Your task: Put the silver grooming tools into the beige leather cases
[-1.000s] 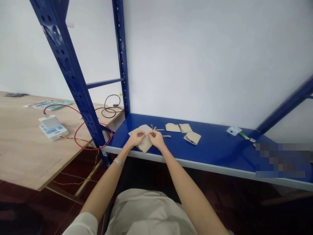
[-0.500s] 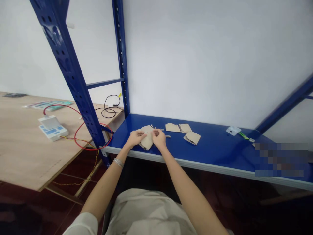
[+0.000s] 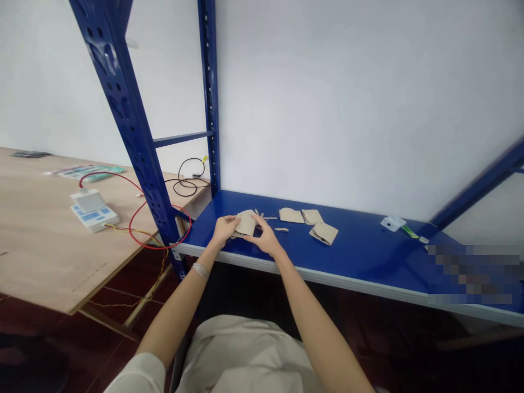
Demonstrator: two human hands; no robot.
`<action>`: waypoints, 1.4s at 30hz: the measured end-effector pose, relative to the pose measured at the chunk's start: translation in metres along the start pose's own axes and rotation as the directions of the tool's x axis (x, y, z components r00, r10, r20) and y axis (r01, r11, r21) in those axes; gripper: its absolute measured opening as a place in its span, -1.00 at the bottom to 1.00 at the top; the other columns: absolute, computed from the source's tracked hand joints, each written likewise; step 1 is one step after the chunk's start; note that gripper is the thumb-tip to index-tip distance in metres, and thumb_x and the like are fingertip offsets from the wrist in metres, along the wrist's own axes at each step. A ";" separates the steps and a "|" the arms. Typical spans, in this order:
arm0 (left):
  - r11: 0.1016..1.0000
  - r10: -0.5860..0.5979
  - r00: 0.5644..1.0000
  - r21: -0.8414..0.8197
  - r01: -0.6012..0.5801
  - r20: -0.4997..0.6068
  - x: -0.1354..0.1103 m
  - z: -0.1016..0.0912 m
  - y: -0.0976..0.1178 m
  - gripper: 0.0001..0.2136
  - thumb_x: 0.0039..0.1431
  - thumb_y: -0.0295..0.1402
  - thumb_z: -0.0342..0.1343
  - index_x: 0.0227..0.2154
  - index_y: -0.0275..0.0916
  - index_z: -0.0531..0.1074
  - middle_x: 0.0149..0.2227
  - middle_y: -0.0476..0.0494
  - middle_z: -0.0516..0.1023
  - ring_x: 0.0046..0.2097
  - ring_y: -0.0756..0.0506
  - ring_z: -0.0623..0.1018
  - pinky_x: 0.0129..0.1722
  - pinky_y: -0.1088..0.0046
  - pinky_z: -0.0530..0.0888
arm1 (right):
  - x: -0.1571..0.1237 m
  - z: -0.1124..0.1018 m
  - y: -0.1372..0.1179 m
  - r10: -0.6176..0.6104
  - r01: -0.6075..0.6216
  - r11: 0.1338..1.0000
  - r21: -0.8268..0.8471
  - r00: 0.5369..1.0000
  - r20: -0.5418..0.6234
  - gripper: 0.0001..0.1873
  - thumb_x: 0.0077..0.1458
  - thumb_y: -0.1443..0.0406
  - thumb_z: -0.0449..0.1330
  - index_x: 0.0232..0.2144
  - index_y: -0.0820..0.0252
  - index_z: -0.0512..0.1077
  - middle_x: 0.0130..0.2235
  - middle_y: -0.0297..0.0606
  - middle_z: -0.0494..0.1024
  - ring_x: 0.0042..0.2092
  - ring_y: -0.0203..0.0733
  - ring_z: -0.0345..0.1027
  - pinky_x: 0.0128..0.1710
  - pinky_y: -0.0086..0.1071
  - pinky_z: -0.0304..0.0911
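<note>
Folded down smaller than a moment ago, the beige fabric pouch (image 3: pixel 246 222) now sits between both hands, just above the blue steel shelf (image 3: pixel 368 256). Out at nine o'clock from the hands, a plywood table (image 3: pixel 36 256) carries a white-and-blue electronic device (image 3: pixel 92 210), with a red wire (image 3: pixel 141 210) looping off it. A black cable (image 3: pixel 185 188) lies at the table's far corner, behind the blue steel upright (image 3: pixel 137 158) at ten o'clock. The left hand (image 3: pixel 223 230), a silver bracelet (image 3: pixel 200 271) on its wrist, pinches the pouch's left side between thumb and fingers. The right hand (image 3: pixel 266 237) is spread, thumb and forefinger apart, its fingertips at the pouch's right side. At two o'clock lie three flat beige pouches (image 3: pixel 312 221) and small metal pieces (image 3: pixel 280 230). A white packet (image 3: pixel 392 223) sits at three o'clock.
</note>
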State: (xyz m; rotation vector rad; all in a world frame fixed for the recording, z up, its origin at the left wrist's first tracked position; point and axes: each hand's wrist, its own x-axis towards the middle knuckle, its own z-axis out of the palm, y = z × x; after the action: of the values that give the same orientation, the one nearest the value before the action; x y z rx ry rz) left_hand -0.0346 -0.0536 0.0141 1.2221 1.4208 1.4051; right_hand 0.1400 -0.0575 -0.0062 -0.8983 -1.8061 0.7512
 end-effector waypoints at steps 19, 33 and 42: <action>0.987 0.145 0.981 -0.093 -0.134 0.130 0.003 -0.001 -0.009 -0.41 -0.14 0.02 0.30 -0.15 -0.37 0.49 -0.21 -0.32 0.64 -0.28 -0.15 0.62 -0.33 0.41 0.53 | 0.003 0.002 -0.014 0.349 -0.352 0.842 0.408 0.933 0.086 -0.31 -0.15 0.26 0.40 0.06 0.26 0.32 -0.42 -0.27 0.59 -0.59 -0.26 0.44 -0.67 -0.48 0.34; 0.990 0.140 0.971 0.005 -0.144 0.194 -0.002 0.007 -0.006 -0.56 0.01 -0.01 0.20 -0.32 -0.36 0.47 -0.45 -0.21 0.59 -0.60 -0.01 0.47 -0.70 0.52 0.34 | 0.005 -0.046 -0.017 0.532 -0.382 0.788 0.482 0.817 -0.221 -0.72 -0.17 0.37 0.27 -0.30 0.29 0.43 -0.52 -0.29 0.53 -0.64 -0.36 0.29 -0.75 -0.55 0.09; 0.984 0.150 0.959 0.055 -0.168 0.239 -0.002 0.008 -0.008 -0.62 0.02 -0.04 0.19 -0.36 -0.33 0.47 -0.46 -0.18 0.57 -0.58 0.01 0.47 -0.68 0.56 0.34 | -0.006 -0.153 -0.003 0.562 -0.513 0.825 0.239 0.699 -0.441 -0.61 -0.11 0.40 0.22 -0.14 0.30 0.44 -0.46 -0.26 0.53 -0.65 -0.39 0.24 -0.74 -0.55 0.06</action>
State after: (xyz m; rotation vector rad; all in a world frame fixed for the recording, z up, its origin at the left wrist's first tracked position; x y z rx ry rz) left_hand -0.0275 -0.0530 0.0058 1.5265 1.2433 1.2725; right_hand 0.2826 -0.0483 0.0483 -1.4394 -1.0315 0.8594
